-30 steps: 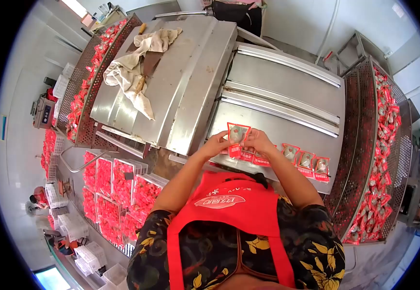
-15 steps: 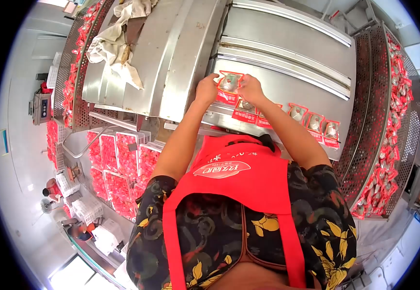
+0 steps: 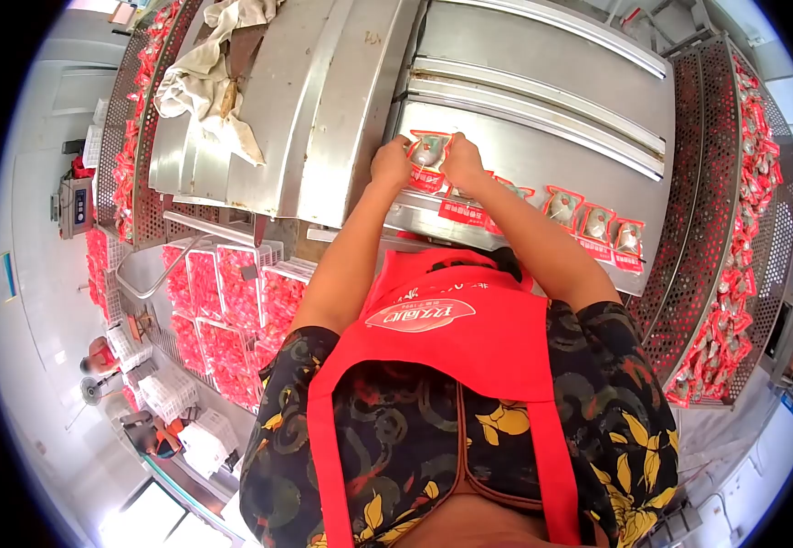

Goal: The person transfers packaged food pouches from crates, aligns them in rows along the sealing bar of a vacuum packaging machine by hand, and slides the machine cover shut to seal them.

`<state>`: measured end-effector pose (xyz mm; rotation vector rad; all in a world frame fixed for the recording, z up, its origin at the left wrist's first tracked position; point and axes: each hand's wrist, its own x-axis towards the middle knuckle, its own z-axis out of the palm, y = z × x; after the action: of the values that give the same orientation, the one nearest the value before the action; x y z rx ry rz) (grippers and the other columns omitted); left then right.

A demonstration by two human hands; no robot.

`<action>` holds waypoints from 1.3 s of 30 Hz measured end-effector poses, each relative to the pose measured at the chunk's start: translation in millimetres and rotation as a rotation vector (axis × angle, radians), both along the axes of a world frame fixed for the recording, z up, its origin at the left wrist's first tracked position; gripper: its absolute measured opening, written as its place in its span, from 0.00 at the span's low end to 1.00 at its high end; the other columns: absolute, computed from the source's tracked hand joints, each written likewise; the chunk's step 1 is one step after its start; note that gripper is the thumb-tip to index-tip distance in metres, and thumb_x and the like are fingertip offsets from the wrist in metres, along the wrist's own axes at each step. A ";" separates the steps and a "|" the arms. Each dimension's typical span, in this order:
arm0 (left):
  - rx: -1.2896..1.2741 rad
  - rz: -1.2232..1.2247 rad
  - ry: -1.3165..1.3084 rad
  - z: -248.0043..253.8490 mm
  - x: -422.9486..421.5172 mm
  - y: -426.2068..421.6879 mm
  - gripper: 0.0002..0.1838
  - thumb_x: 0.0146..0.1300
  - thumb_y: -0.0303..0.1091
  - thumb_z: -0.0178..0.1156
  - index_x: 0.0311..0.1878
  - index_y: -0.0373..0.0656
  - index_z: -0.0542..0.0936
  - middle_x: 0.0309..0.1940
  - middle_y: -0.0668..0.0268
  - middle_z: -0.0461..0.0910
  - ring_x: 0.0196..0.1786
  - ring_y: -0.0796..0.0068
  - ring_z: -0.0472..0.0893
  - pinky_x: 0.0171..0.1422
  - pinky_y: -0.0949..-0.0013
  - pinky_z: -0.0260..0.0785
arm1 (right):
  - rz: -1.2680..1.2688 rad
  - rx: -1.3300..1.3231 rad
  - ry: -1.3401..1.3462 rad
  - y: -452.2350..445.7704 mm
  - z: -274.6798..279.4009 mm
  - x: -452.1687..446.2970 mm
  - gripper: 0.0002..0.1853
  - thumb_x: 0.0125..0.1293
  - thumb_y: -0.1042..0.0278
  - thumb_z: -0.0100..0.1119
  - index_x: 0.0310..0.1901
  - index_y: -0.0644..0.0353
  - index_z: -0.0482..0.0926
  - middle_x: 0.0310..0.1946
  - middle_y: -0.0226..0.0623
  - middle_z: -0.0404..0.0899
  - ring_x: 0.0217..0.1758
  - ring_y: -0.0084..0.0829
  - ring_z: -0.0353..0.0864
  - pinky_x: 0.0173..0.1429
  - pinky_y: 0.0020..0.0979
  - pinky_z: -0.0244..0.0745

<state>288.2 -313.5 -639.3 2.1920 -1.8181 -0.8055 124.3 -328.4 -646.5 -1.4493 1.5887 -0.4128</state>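
A red-edged clear food packet (image 3: 428, 155) with a pale rounded item inside lies at the left front of the steel machine bed (image 3: 542, 151). My left hand (image 3: 391, 164) has its fingers closed on the packet's left edge. Opposite it, my right hand (image 3: 463, 164) pinches the right edge. Under my right wrist, another red packet (image 3: 462, 212) is partly hidden. Further right along the front edge lie several similar packets (image 3: 595, 223), side by side with their printed red ends toward me.
Perforated metal trays full of red packets flank me, one on the right (image 3: 729, 301) and one on the left (image 3: 127, 173). A stained cloth (image 3: 200, 96) lies on the steel cover. Packed white crates (image 3: 232, 292) stand lower left, with other people (image 3: 154, 438) beyond.
Both hands and the packet have shifted slightly left and away from me. My right hand has come a little closer to my left; both keep hold of the packet's edges.
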 end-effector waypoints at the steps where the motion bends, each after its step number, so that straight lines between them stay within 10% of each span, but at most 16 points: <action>1: 0.000 0.000 0.001 -0.6 -0.2 0.0 0.14 0.62 0.27 0.54 0.51 0.41 0.80 0.45 0.48 0.83 0.50 0.48 0.82 0.54 0.52 0.74 | 0.000 0.000 0.001 1.0 -0.5 0.7 0.20 0.49 0.82 0.66 0.44 0.74 0.70 0.29 0.55 0.82 0.25 0.44 0.86 0.29 0.39 0.81; 6: 0.088 -0.043 -0.116 6.5 -3.1 4.1 0.13 0.64 0.30 0.54 0.49 0.41 0.80 0.44 0.48 0.84 0.50 0.49 0.83 0.55 0.52 0.74 | 0.057 -0.397 0.109 9.9 -34.9 7.4 0.18 0.51 0.84 0.65 0.42 0.72 0.69 0.28 0.55 0.81 0.25 0.44 0.85 0.29 0.41 0.80; 13: 0.205 -0.137 -0.230 24.2 -10.2 18.9 0.13 0.66 0.32 0.53 0.49 0.39 0.80 0.43 0.48 0.84 0.52 0.50 0.82 0.54 0.53 0.75 | 0.118 -0.091 0.025 19.7 -28.3 -1.0 0.18 0.53 0.86 0.62 0.44 0.70 0.68 0.26 0.54 0.80 0.24 0.44 0.84 0.27 0.41 0.77; 19: 0.099 -0.249 -0.438 39.1 -6.4 46.2 0.10 0.66 0.32 0.55 0.48 0.43 0.80 0.45 0.54 0.83 0.51 0.49 0.80 0.53 0.56 0.76 | 0.205 -0.129 0.137 44.4 44.1 -5.5 0.13 0.61 0.78 0.55 0.47 0.68 0.69 0.41 0.58 0.79 0.47 0.58 0.80 0.49 0.51 0.76; 28: -0.179 -0.129 0.215 105.7 47.6 161.5 0.11 0.65 0.29 0.60 0.50 0.44 0.80 0.45 0.56 0.82 0.45 0.55 0.83 0.46 0.62 0.76 | 0.574 -0.737 0.160 79.5 -0.4 19.7 0.06 0.60 0.71 0.54 0.33 0.61 0.80 0.36 0.39 0.76 0.44 0.41 0.78 0.44 0.40 0.78; 39: -0.135 -0.045 0.431 96.0 123.2 204.2 0.11 0.65 0.25 0.59 0.50 0.43 0.81 0.42 0.58 0.83 0.41 0.61 0.84 0.45 0.66 0.75 | 0.464 -0.658 0.073 112.4 31.7 36.6 0.12 0.53 0.70 0.65 0.39 0.60 0.77 0.40 0.40 0.74 0.48 0.42 0.76 0.49 0.41 0.75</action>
<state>411.4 -109.3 -543.3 1.7334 -1.6537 -1.0355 160.9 -216.1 -614.7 -2.2875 1.1516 -0.6441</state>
